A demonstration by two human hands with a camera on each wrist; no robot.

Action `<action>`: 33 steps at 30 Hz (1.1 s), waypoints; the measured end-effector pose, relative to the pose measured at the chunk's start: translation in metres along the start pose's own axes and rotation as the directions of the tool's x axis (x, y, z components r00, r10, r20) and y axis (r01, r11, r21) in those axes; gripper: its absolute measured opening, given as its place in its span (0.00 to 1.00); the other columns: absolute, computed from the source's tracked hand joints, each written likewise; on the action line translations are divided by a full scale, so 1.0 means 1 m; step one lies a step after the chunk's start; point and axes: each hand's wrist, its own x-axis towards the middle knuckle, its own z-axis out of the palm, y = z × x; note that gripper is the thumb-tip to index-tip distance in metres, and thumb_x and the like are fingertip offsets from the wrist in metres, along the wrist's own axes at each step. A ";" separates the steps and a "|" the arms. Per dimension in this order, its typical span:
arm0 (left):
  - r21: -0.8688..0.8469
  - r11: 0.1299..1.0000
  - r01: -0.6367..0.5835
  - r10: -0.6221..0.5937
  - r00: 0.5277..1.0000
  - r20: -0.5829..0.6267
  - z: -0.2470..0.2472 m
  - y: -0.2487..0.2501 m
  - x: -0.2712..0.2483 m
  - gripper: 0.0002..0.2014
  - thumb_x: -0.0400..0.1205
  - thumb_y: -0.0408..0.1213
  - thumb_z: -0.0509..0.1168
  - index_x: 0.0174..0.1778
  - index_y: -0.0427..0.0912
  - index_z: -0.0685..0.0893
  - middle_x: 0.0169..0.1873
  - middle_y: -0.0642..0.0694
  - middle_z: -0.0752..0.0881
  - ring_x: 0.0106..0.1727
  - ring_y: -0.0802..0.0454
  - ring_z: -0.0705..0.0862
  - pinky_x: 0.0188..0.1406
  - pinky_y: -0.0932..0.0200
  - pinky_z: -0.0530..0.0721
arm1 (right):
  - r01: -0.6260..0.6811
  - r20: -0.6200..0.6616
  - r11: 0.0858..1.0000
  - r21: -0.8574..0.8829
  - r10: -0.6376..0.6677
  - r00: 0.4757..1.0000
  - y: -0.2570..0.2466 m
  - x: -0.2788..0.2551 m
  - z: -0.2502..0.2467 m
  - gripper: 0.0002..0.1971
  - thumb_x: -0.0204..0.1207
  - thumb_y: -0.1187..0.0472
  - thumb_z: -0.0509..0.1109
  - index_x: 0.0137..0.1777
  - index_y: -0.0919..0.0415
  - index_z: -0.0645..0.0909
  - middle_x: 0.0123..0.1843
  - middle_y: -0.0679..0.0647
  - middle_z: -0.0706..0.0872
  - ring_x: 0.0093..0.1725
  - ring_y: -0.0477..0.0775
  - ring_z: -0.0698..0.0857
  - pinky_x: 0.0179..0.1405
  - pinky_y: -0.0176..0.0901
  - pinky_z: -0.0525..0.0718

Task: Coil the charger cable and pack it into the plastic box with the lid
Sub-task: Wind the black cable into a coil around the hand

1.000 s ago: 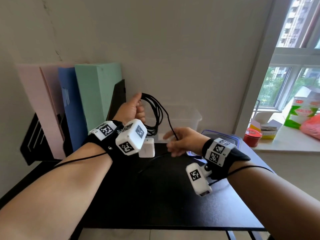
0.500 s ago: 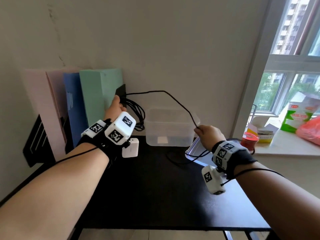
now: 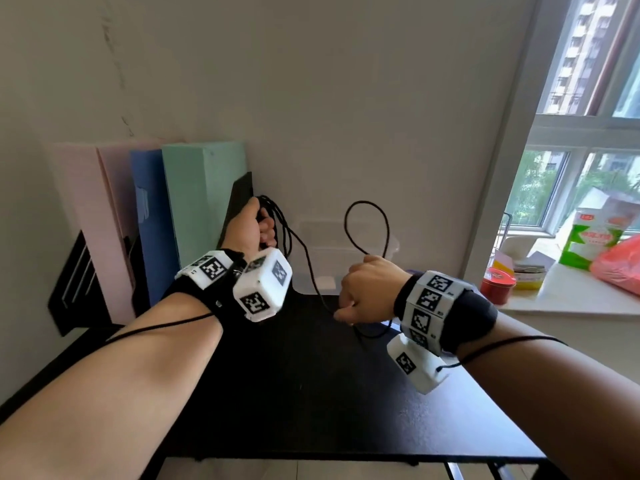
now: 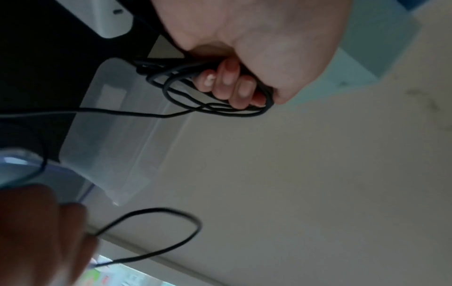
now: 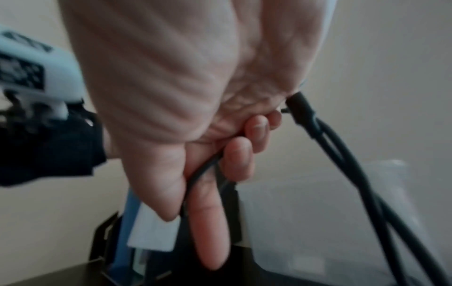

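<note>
My left hand (image 3: 247,230) is raised by the folders and grips several loops of the black charger cable (image 3: 282,233); the left wrist view shows its fingers (image 4: 229,85) curled round the coil (image 4: 220,111). A strand runs down to my right hand (image 3: 367,289), which pinches it between thumb and forefinger (image 5: 210,222). Above that fist the cable stands in a loop (image 3: 367,202). The clear plastic box (image 3: 322,258) stands open against the wall behind both hands. Its blue-rimmed lid (image 4: 17,170) lies to the box's right. A white charger block (image 5: 154,232) hangs below the left hand.
Pink, blue and green folders (image 3: 194,202) stand in a black bookend (image 3: 74,282) at the back left of the black table (image 3: 311,393). On the windowsill to the right are a red tin (image 3: 497,284), a green-and-white carton (image 3: 588,237) and a pink bag (image 3: 620,268).
My right hand has swung from the right, near the lid, back toward the middle. The strand that was stretched taut now stands in a loop above it. The left hand keeps the coil.
</note>
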 end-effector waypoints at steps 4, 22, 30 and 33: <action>0.192 0.978 -0.077 0.052 0.989 0.135 0.009 -0.020 -0.006 0.18 0.88 0.46 0.48 0.32 0.45 0.67 0.11 0.54 0.68 0.12 0.60 0.63 0.17 0.65 0.62 | 0.207 -0.190 0.946 0.249 -0.162 0.968 -0.010 0.001 -0.026 0.13 0.75 0.43 0.66 0.52 0.44 0.87 0.42 0.40 0.85 0.48 0.44 0.81 0.59 0.42 0.65; 0.221 0.975 0.028 -0.156 0.791 0.591 0.012 -0.037 -0.023 0.25 0.80 0.61 0.48 0.26 0.46 0.72 0.13 0.54 0.66 0.16 0.58 0.65 0.22 0.65 0.73 | -0.056 -0.429 0.693 0.719 0.506 0.748 0.036 0.024 -0.029 0.21 0.67 0.35 0.70 0.39 0.54 0.76 0.29 0.46 0.77 0.29 0.49 0.76 0.32 0.46 0.79; -0.089 0.978 0.191 -0.105 0.808 0.579 -0.004 -0.017 -0.003 0.23 0.51 0.56 0.82 0.19 0.47 0.76 0.10 0.52 0.69 0.13 0.60 0.70 0.19 0.68 0.76 | -0.070 -0.201 0.386 0.920 0.618 0.760 0.073 0.011 0.006 0.18 0.77 0.46 0.66 0.32 0.59 0.80 0.27 0.53 0.74 0.23 0.48 0.70 0.27 0.37 0.72; -0.103 0.957 0.271 -0.149 0.765 0.626 -0.007 -0.010 -0.002 0.21 0.52 0.54 0.82 0.20 0.47 0.77 0.10 0.51 0.70 0.11 0.62 0.70 0.14 0.69 0.73 | -0.102 -0.167 0.364 0.926 0.635 0.754 0.082 0.005 0.014 0.18 0.78 0.48 0.66 0.31 0.57 0.81 0.28 0.54 0.73 0.24 0.49 0.68 0.27 0.36 0.71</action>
